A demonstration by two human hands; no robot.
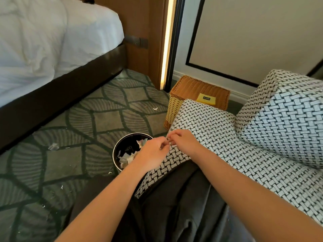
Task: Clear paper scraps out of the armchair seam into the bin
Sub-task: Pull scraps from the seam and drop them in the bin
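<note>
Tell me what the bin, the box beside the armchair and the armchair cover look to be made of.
Bin: smooth dark wall with a pale rim, likely metal or plastic; the look leaves it open.
Box: woven wicker or rattan, shown by the basket weave, tan top and paler sides.
Armchair cover: woven upholstery fabric, white with a black basket-weave pattern.

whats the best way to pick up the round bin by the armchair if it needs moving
Take the bin by its rim, coming from above on the carpet side. It stands upright and open-topped with a thin round lip, so a pinch over the edge should hold. The near-right side is crowded by the armchair and the left hand, and paper scraps fill the inside.
</note>
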